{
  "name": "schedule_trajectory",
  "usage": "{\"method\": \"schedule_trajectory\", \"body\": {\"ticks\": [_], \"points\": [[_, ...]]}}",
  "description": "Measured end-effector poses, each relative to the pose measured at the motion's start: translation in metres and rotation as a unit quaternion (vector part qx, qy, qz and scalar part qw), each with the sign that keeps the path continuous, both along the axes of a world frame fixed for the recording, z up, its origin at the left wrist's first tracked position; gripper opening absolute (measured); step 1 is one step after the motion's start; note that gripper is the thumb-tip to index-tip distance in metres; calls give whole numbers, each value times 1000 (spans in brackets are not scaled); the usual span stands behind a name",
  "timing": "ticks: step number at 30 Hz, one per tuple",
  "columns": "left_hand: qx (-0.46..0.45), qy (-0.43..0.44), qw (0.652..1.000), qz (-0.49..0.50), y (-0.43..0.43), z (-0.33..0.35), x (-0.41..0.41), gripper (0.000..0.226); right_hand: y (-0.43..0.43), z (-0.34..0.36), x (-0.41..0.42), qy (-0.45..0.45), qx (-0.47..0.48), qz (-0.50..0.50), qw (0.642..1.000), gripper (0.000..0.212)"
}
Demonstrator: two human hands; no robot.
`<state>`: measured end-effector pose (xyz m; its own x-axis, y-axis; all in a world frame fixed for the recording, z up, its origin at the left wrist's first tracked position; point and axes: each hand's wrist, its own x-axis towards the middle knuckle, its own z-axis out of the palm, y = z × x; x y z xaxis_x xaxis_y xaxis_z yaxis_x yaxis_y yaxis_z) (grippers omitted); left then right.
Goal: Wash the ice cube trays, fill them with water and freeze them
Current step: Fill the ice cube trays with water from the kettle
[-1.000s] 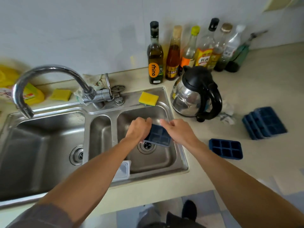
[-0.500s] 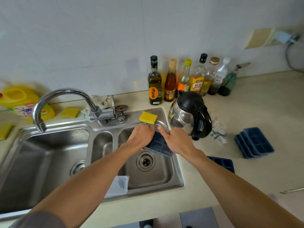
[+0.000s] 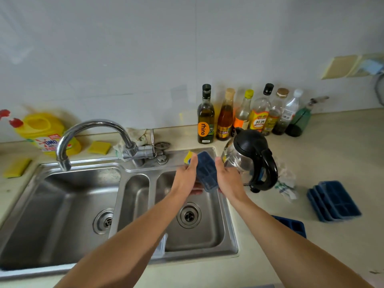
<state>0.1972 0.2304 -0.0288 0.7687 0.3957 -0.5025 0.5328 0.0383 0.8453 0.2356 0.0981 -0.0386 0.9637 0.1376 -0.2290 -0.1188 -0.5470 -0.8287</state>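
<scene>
The pale counter (image 3: 324,163) had a sink (image 3: 199,256) in it. Above the sink's right bowl, the left hand (image 3: 186,180) gripped one side of a blue ice tray (image 3: 207,173) and the right hand (image 3: 229,182) gripped the other, fingers curled round it. Past the kettle (image 3: 254,156) sat a stack of blue trays (image 3: 334,201).

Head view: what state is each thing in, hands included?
Ice cube tray: held tilted over the right basin.
Left hand: grips the tray.
Right hand: grips the tray.
Tap: no water visibly running.
Kettle: upright, lid shut.
Stacked trays: nested, untouched.
Single tray: cells up, partly hidden.
</scene>
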Motion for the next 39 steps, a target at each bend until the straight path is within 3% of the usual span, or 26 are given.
{"method": "schedule_trajectory", "body": {"ticks": [2,6,16,22,28,31,35,39], "points": [[-28,-11,997,74,-9,-8,0,53,10,1,-6,-9,-2,29,1000,71],[20,-10,991,133,-6,-19,0,62,20,1,-12,-30,-17,57,998,58],[137,-55,989,-16,-2,-17,-11,53,31,11,-2,-27,-3,16,999,57],[176,-75,981,-37,-1,-18,-17,52,30,8,-11,-60,-3,8,998,66],[191,-99,975,-50,5,-14,-16,47,31,13,-13,-40,51,-5,998,54],[211,-126,967,-59,16,-10,-14,42,28,22,-13,-11,99,40,994,48],[240,-154,958,-37,40,-1,-8,37,22,25,-18,65,88,139,984,37],[254,-183,949,-25,53,9,-2,27,21,28,-26,101,120,192,969,16]]}}
